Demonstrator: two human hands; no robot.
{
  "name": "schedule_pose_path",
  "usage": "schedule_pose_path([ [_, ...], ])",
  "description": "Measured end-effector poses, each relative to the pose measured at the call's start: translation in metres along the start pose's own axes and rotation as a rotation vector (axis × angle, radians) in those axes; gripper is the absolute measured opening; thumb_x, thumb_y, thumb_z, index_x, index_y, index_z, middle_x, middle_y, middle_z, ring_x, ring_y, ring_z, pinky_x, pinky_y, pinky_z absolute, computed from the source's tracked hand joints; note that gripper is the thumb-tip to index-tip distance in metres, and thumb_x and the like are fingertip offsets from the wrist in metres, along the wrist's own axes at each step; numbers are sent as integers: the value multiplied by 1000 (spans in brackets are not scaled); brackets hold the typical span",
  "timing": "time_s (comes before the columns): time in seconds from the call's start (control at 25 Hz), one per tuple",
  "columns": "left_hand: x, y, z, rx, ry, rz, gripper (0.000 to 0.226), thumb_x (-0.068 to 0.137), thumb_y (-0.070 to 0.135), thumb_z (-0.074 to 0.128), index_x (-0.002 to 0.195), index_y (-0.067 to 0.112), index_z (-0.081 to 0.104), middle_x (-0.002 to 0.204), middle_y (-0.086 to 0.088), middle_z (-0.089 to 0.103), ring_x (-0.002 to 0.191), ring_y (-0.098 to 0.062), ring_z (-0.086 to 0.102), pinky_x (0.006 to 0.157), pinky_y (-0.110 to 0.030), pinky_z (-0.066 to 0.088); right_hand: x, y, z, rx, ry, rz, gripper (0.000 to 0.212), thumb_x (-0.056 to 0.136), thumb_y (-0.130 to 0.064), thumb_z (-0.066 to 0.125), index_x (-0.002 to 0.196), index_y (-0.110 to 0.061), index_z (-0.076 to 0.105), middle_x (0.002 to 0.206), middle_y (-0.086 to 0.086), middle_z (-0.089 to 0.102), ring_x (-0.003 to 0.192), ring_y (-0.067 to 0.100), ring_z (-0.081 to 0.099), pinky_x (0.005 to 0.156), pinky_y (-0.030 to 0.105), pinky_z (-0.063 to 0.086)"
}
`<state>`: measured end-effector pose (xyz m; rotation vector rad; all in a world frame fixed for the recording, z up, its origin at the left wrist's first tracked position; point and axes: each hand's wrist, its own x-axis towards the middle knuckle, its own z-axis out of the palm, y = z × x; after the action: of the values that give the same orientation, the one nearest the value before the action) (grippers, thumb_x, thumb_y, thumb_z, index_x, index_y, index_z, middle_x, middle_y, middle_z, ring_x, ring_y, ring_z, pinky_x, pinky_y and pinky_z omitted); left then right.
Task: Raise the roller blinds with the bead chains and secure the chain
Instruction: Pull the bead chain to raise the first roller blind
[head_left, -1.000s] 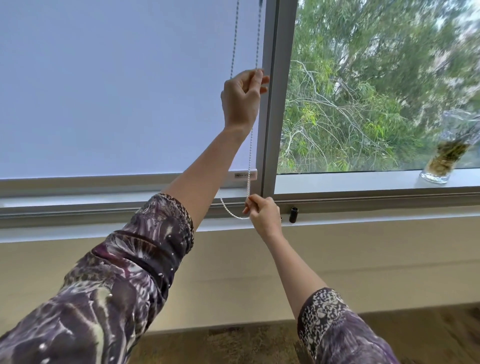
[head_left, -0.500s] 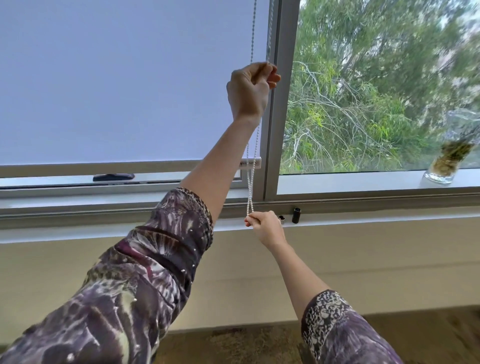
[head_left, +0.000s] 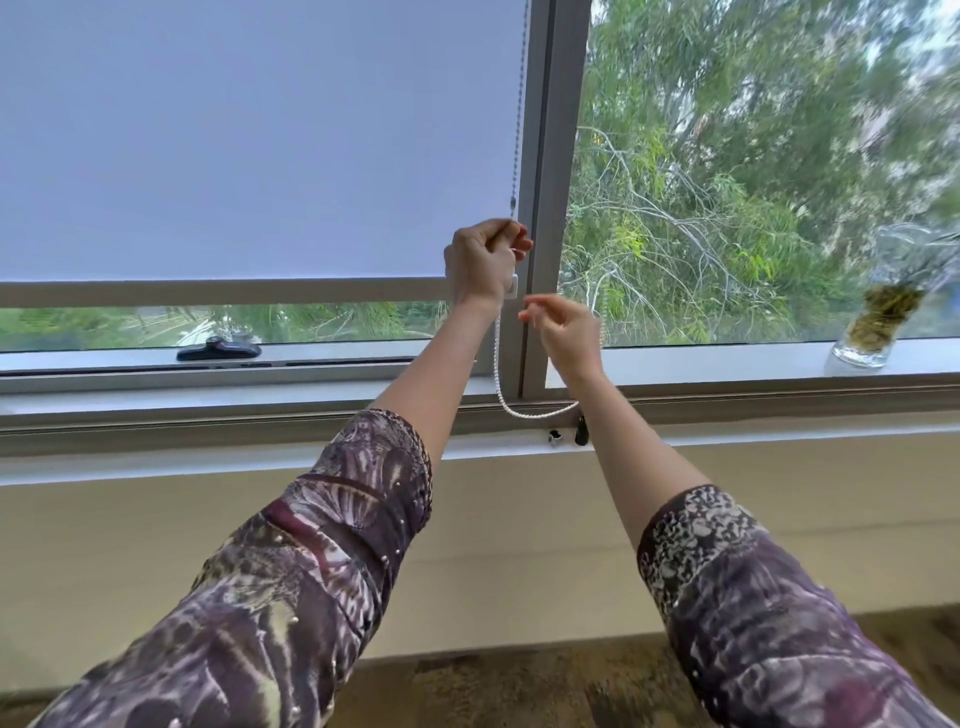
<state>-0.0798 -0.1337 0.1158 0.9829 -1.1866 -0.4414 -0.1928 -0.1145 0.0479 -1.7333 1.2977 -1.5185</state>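
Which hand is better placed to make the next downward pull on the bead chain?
Left, probably. The left hand grips the bead chain up by the blind's bottom rail, with room to pull down. The right hand is lower, and blur hides whether it holds anything.

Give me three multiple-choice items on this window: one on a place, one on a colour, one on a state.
1. Where does the glass vase stand?
A. on the floor
B. at the far right of the sill
C. in a hand

2. What colour is the window handle?
A. black
B. red
C. white

3. How is the roller blind?
A. fully down
B. rolled away entirely
C. partly raised

Answers:
1. B, it sits at the sill's right end.
2. A, it shows black against the pale frame.
3. C, a strip of glass shows below its bottom bar.
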Motion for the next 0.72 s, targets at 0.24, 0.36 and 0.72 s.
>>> schedule_pose_path([
  [0.24,-17,-12,6,192,-40,58,19,89,15,59,89,10,77,82,-11,78,75,-28,73,69,-42,60,40,-56,-13,79,100,-105,22,90,-1,51,104,0,69,91,17,73,81,25,70,81,42,58],
  [0.36,-33,-17,7,207,-35,81,20,86,19,58,81,16,77,71,0,76,67,-17,72,64,-36,59,49,-77,-18,130,159,-110,23,92,-6,49,104,-4,69,88,12,73,80,22,70,77,41,56],
  [0.72,-74,-46,5,268,-81,-40,19,93,17,59,88,12,77,75,-3,78,72,-19,73,69,-37,60,71,-139,-22,224,184,-238,17,95,-13,52,97,-5,67,85,11,74,68,11,65,64,27,53],
])
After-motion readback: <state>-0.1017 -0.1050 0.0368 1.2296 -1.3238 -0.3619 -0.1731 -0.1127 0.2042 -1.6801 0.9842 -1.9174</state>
